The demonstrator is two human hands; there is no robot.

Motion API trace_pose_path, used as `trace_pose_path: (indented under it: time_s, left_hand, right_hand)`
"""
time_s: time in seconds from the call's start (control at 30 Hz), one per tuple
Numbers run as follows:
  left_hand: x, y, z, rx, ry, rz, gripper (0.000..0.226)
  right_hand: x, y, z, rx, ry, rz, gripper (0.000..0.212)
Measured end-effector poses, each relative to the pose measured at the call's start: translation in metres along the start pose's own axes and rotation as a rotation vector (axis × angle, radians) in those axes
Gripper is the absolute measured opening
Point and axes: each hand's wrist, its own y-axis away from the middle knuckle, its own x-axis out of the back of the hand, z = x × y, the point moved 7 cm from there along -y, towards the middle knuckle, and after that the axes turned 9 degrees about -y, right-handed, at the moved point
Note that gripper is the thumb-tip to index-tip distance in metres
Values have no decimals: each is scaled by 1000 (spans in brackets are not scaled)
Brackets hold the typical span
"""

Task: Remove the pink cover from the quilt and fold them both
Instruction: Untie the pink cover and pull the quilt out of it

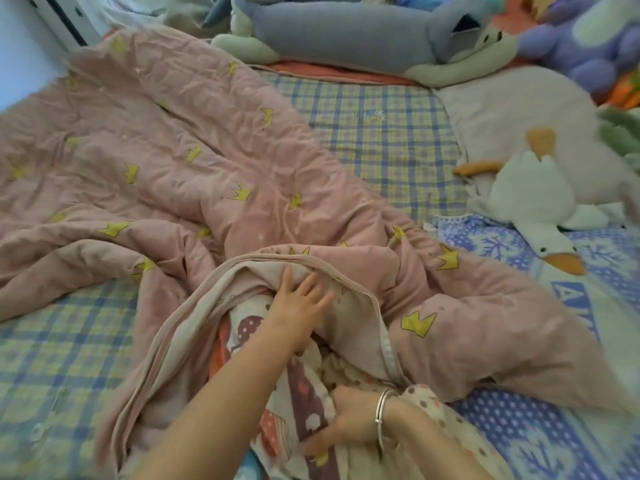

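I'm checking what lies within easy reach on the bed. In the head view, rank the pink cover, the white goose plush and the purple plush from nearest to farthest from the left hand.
1. pink cover: right under the left hand, which touches it at the opening.
2. white goose plush: off to the right, on the bed.
3. purple plush: far right corner, at the back.

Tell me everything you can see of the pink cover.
The pink cover is dusty pink with yellow crowns, soft crumpled cotton by its look, lying stuffed and rumpled diagonally across the plaid sheet, its near corner on a blue blanket. Its piped opening gapes toward the camera, paler inside, with the patterned quilt showing out. The left hand presses straight fingers inside the rim.
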Motion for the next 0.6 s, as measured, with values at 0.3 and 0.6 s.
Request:
trace_pose_path:
  time_s: [0.3, 0.6]
  left_hand:
    - [15, 12, -80, 545, 317, 89, 24]
    - [247, 54, -173, 794, 968, 889, 31]
  right_hand:
    - [123, 78, 2, 251, -234, 762, 23]
    - [273, 327, -128, 834, -77, 1699, 21]
